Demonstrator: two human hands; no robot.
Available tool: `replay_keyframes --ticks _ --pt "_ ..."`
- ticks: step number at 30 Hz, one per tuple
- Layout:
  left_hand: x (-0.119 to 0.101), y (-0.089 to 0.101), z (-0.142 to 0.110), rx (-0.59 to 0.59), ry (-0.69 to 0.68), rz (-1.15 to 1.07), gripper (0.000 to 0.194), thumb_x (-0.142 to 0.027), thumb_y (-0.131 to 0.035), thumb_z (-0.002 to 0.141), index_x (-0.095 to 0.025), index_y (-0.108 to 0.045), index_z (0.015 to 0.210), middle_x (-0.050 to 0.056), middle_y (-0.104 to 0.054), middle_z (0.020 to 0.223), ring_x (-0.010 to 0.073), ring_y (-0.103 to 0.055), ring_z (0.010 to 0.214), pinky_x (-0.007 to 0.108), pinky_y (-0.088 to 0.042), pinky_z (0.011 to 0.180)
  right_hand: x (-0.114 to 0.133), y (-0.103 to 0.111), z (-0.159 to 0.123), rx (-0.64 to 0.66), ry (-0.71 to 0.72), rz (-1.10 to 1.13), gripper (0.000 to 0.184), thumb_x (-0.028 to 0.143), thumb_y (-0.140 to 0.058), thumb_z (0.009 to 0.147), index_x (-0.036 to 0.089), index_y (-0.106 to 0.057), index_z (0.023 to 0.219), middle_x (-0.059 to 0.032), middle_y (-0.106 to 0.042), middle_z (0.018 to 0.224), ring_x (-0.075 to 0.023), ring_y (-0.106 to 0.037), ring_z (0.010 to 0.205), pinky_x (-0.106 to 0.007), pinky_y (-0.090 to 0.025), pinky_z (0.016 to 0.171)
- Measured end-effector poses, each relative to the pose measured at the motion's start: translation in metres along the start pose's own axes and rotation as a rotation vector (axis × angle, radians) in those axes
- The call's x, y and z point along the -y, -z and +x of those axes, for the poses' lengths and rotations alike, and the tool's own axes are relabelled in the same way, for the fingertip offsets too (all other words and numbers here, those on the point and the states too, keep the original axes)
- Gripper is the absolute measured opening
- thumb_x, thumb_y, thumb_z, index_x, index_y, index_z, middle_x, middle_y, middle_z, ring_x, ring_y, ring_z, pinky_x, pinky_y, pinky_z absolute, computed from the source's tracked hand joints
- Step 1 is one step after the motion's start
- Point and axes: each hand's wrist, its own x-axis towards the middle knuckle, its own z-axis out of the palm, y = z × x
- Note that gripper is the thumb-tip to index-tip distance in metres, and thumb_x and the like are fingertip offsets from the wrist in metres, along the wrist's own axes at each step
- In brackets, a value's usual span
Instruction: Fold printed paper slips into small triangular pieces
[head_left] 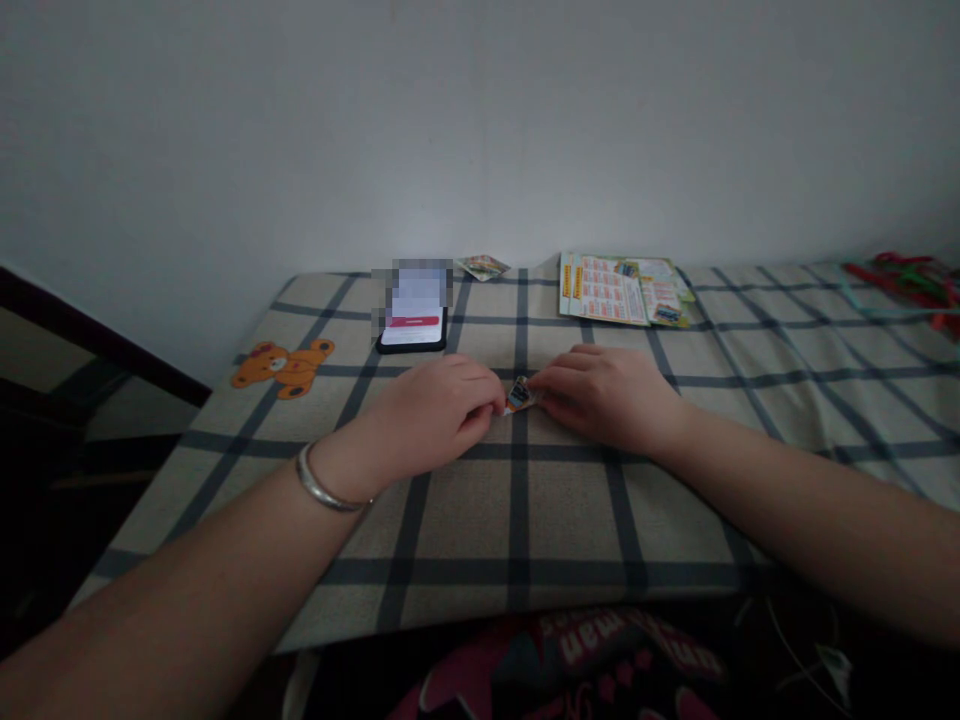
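Both of my hands rest on the checked cloth of the table (525, 520), fingertips meeting at the middle. My left hand (435, 410), with a silver bangle on its wrist, is closed in a pinch on one end of a small printed paper piece (519, 396). My right hand (604, 392) pinches the other end of the same piece. The piece is orange, white and dark, and mostly hidden between the fingers.
A lit phone (414, 312) lies at the back, a small printed card (484, 266) beside it and a printed sheet (622, 290) to the right. Red and green strips (911, 280) lie far right. A bear print (283, 366) marks the cloth at left, near the table's edge.
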Motion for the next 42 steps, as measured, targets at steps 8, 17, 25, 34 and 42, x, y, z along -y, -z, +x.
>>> replay_keyframes --ticks 8,17,25,34,42 --pt "-0.001 -0.001 0.001 -0.046 0.062 -0.048 0.019 -0.015 -0.051 0.088 -0.018 -0.066 0.099 0.003 -0.069 0.100 0.0185 -0.061 0.098 0.034 -0.048 0.089 0.004 0.001 0.001 0.007 -0.008 -0.011 0.025 0.029 -0.052 0.092 0.023 -0.072 0.106 -0.0044 -0.069 0.093 -0.0191 -0.060 0.085 -0.031 -0.034 0.064" --pt "0.001 -0.006 0.005 -0.103 0.273 -0.277 0.020 -0.018 -0.054 0.086 -0.021 -0.067 0.100 -0.001 -0.071 0.097 0.0145 -0.065 0.089 0.028 -0.052 0.079 0.009 -0.001 0.007 -0.001 -0.093 -0.039 0.025 0.025 -0.049 0.086 0.020 -0.072 0.095 -0.0052 -0.068 0.087 -0.0189 -0.060 0.079 -0.031 -0.028 0.057" --pt "-0.005 -0.009 0.007 -0.159 0.322 -0.358 0.015 -0.024 -0.059 0.085 -0.020 -0.067 0.097 0.000 -0.071 0.094 0.0151 -0.065 0.086 0.030 -0.052 0.079 0.010 -0.001 0.008 -0.081 -0.160 0.058 0.021 0.027 -0.050 0.085 0.019 -0.068 0.087 -0.0052 -0.070 0.083 -0.0168 -0.059 0.072 -0.029 -0.028 0.057" --pt "-0.008 -0.017 0.008 -0.259 0.329 -0.440 0.007 -0.020 -0.061 0.084 -0.020 -0.065 0.090 -0.002 -0.069 0.087 0.0137 -0.065 0.081 0.029 -0.052 0.076 0.018 -0.001 0.007 -0.100 -0.223 0.270 0.016 0.030 -0.056 0.085 0.020 -0.068 0.084 -0.0009 -0.069 0.074 -0.0135 -0.059 0.066 -0.026 -0.034 0.058" --pt "-0.011 -0.018 0.011 -0.336 0.346 -0.436 0.005 -0.020 -0.062 0.085 -0.019 -0.064 0.089 -0.002 -0.068 0.085 0.0126 -0.065 0.078 0.027 -0.053 0.073 0.017 -0.002 0.008 -0.082 -0.339 0.463 0.017 0.034 -0.059 0.083 0.021 -0.067 0.089 0.0006 -0.069 0.072 -0.0123 -0.060 0.063 -0.024 -0.036 0.056"
